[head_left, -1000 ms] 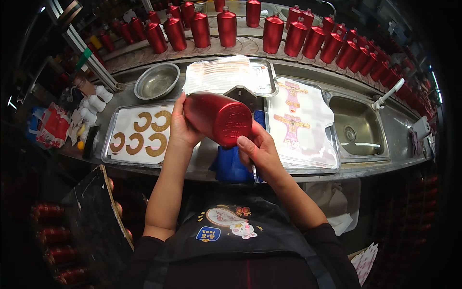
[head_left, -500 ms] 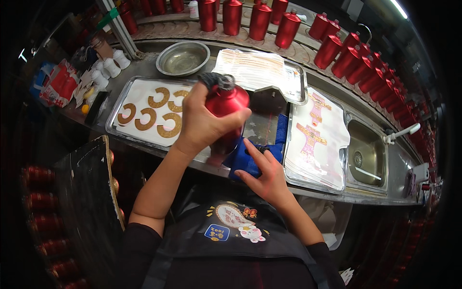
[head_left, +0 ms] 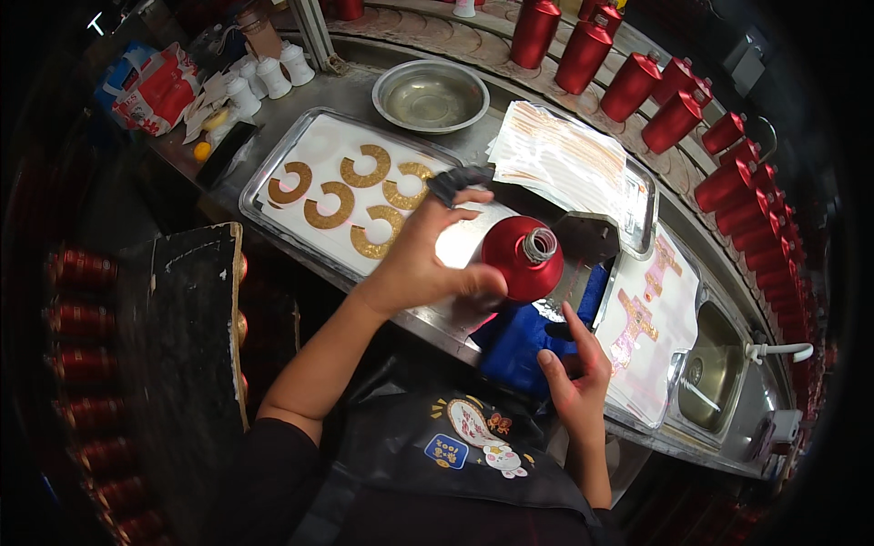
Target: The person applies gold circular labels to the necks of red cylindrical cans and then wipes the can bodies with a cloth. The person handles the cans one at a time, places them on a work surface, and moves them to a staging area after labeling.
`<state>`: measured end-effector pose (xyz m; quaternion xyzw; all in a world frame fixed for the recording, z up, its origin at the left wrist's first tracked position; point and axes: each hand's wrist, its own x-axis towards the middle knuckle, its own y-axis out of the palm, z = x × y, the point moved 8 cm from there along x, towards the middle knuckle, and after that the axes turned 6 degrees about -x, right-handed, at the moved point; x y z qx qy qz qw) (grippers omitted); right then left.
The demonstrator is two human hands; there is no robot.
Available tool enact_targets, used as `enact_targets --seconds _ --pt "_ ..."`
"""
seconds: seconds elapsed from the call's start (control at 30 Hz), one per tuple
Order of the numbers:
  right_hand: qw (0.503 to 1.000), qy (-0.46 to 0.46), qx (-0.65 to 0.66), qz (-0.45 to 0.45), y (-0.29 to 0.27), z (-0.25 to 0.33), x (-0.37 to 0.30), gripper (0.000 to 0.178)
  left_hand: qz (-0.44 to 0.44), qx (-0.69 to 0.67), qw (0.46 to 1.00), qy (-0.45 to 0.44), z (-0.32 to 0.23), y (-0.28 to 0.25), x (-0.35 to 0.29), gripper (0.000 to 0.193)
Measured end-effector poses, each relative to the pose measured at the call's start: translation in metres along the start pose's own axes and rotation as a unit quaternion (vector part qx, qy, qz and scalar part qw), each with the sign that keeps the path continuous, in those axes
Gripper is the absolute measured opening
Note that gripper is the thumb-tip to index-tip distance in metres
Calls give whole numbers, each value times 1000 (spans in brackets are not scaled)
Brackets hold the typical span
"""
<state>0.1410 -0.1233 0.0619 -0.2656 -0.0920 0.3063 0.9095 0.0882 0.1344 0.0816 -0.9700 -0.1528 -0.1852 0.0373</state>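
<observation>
A red metallic bottle [head_left: 523, 264] with a bare threaded neck stands or leans in front of me, its mouth facing up. My left hand [head_left: 426, 250] is at its left side, fingers spread, the blurred thumb at the bottle's edge; whether it touches cannot be made out. A black covering [head_left: 458, 185] wraps one of its fingertips. To the bottle's lower right, my right hand [head_left: 580, 371] is held with fingers apart and nothing in it; a dark band is on one finger. Blue cloth-like padding [head_left: 517, 350] lies below the bottle, beside a dark metal bracket [head_left: 587, 235].
A tray [head_left: 264, 214] holds several gold C-shaped labels on white sheets. Behind are a metal bowl [head_left: 430, 96] and a stack of printed sheets [head_left: 560, 156]. Pink cross-shaped labels [head_left: 637, 318] lie on the right, before a sink [head_left: 708, 378]. Red bottles [head_left: 583, 55] line the curved back ledge.
My left hand has come off the bottle's top, its fingers opening. The bottle's mouth now shows. My right hand has drawn back from the blue padding. The view has turned.
</observation>
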Motion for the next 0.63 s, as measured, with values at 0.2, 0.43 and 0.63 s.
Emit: enact_targets --seconds 0.2,0.43,0.63 --pt "995 82 35 -33 -19 -30 10 61 -232 518 795 -215 61 -186 1 55" --pt "993 69 48 -88 -31 -36 19 59 -219 579 677 -398 109 -287 9 89" --pt "992 78 48 -84 -37 -50 19 59 -213 528 707 -420 123 -328 5 87"
